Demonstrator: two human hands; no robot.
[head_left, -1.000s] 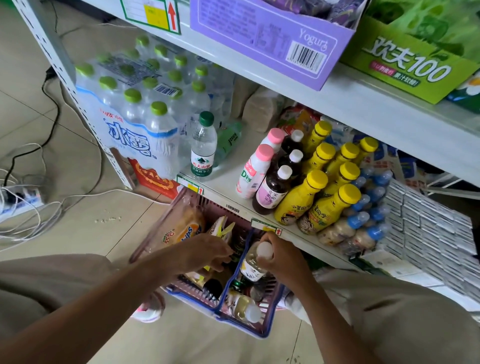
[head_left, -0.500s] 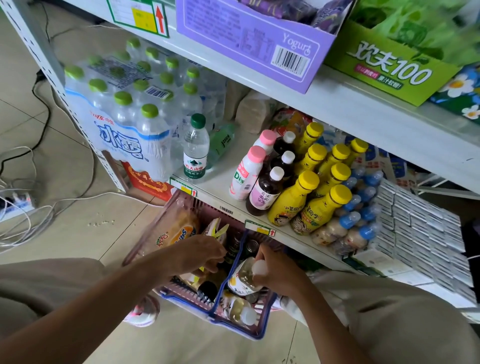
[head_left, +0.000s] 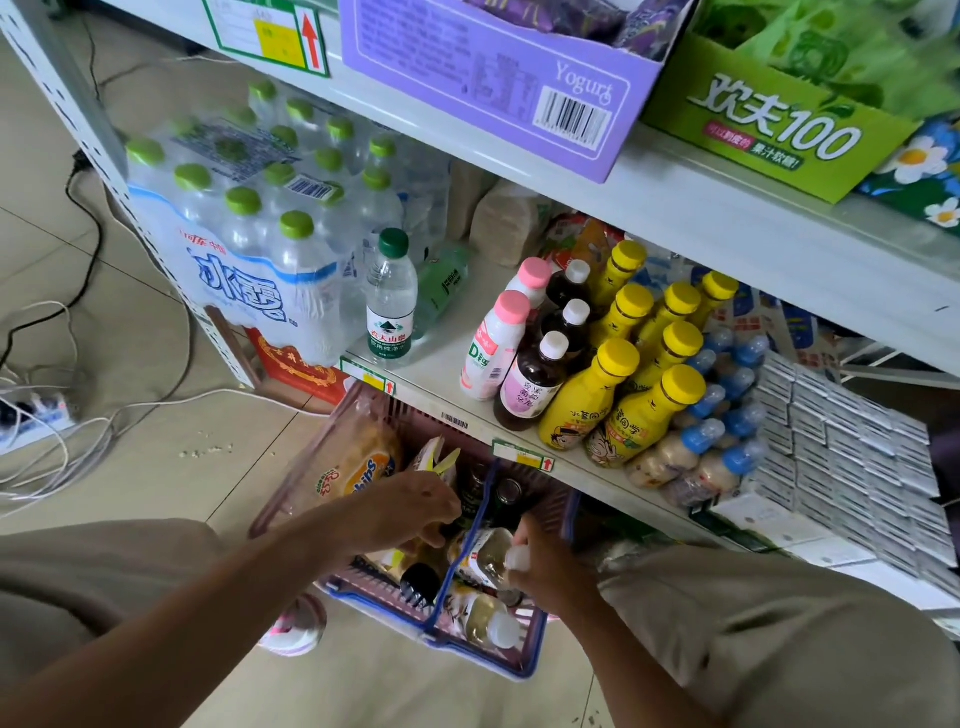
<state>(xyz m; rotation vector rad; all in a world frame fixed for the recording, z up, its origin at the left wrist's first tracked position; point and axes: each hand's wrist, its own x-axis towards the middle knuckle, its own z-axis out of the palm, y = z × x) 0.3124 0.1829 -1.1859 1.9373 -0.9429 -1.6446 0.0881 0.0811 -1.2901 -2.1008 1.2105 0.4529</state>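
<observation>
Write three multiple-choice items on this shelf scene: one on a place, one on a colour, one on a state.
1. Where is the white-capped bottle in the right hand? A on the shelf B in the basket C on the floor tiles
2. What colour are the water pack's caps? A red B black C light green
3. How is the right hand? A gripping the bottle B flat on the floor C hanging empty
Answers: 1 B, it lies between the basket's walls; 2 C, the caps under the wrap are light green; 3 A, it curls round the bottle's neck.
</observation>
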